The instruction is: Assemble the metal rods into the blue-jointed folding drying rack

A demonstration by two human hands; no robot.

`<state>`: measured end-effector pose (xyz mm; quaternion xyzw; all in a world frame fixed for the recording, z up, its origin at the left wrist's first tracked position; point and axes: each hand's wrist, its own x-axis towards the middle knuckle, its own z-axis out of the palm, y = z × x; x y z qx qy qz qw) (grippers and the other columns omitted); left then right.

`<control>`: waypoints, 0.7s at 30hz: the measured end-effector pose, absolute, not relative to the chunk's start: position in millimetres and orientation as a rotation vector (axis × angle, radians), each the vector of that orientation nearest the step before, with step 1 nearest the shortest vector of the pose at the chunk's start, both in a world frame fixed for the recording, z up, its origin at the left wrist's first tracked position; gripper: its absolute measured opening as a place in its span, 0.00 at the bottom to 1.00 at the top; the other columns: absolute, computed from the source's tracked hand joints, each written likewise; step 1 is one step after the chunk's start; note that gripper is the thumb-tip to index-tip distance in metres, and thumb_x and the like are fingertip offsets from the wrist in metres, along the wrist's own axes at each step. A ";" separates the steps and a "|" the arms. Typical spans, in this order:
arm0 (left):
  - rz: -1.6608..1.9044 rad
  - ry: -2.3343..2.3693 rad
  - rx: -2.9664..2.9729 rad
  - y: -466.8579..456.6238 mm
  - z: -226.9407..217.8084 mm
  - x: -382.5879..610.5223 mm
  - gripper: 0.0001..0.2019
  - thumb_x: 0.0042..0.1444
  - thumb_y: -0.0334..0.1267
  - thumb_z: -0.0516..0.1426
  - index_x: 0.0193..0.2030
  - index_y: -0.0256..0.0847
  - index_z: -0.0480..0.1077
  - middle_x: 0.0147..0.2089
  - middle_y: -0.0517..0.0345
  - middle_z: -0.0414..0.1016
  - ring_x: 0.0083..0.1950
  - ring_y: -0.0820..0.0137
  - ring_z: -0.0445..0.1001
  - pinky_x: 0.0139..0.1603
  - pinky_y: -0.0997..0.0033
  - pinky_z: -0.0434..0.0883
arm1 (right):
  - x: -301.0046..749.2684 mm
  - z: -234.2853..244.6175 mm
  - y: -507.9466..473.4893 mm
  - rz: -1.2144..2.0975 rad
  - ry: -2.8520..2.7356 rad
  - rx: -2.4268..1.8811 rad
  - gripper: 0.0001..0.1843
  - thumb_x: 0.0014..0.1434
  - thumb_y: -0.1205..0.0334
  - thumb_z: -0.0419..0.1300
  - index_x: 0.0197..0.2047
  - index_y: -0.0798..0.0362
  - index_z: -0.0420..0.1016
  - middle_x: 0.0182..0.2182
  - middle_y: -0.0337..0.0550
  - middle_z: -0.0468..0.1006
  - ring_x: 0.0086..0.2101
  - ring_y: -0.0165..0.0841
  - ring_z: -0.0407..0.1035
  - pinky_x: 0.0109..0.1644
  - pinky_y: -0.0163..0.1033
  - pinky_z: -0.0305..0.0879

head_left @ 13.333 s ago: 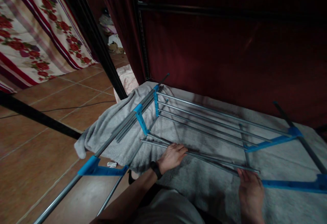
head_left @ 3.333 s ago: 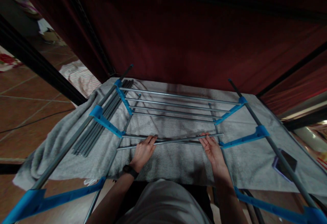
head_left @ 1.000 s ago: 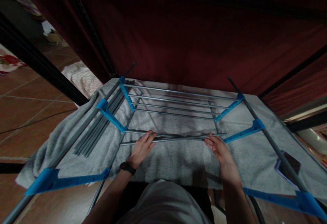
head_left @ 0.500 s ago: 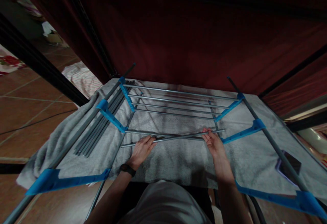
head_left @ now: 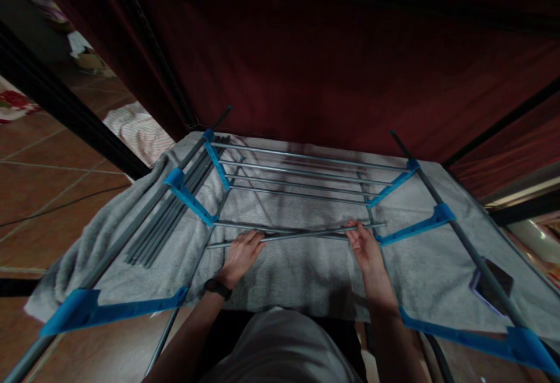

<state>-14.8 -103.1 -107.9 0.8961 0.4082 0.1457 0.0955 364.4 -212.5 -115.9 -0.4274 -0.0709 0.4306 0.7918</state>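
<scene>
A thin grey metal rod (head_left: 301, 235) lies slantwise between my hands, its right end a little higher in view. My left hand (head_left: 243, 251) is closed over it near its left end. Toward the other end, my right hand (head_left: 363, 245) holds it between thumb and fingers. Both hands are inside a rack frame of grey tubes with blue plastic brackets. Just behind the held rod, another rod (head_left: 238, 225) runs from the left middle bracket (head_left: 191, 197) toward the right middle bracket (head_left: 415, 227). Several crossbars (head_left: 297, 168) span the far brackets.
Left of the frame lies a bundle of loose grey tubes (head_left: 170, 220) on the grey blanket (head_left: 301, 278). A phone (head_left: 494, 285) rests at the right, partly behind a side tube. Near blue brackets (head_left: 114, 310) flank my body. A dark red curtain (head_left: 324, 68) hangs behind.
Almost nothing differs. Both hands keep the rod at nearly the same slant, and the view has shifted very slightly.
</scene>
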 end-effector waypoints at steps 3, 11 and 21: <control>0.447 1.166 2.669 -103.1 -108.6 -14.3 0.20 0.74 0.48 0.47 0.52 0.40 0.77 0.46 0.49 0.80 0.46 0.59 0.78 0.50 0.59 0.74 | 363.0 -116.0 -212.9 0.931 -0.172 -0.914 0.10 0.53 0.67 0.72 0.38 0.49 0.79 0.40 0.40 0.85 0.43 0.34 0.80 0.59 0.44 0.75; 0.485 1.190 2.609 -103.9 -110.2 -13.6 0.20 0.73 0.47 0.47 0.53 0.41 0.77 0.47 0.49 0.79 0.48 0.58 0.77 0.52 0.57 0.74 | 358.4 -114.0 -214.8 0.889 -0.184 -0.926 0.09 0.53 0.66 0.72 0.37 0.48 0.78 0.39 0.38 0.85 0.41 0.32 0.79 0.58 0.43 0.75; 0.489 1.209 2.637 -104.2 -112.2 -17.0 0.20 0.74 0.48 0.46 0.53 0.43 0.76 0.47 0.50 0.79 0.47 0.60 0.77 0.52 0.57 0.73 | 351.8 -108.3 -217.5 0.851 -0.173 -0.928 0.10 0.51 0.65 0.73 0.35 0.47 0.78 0.39 0.37 0.84 0.43 0.33 0.80 0.59 0.44 0.74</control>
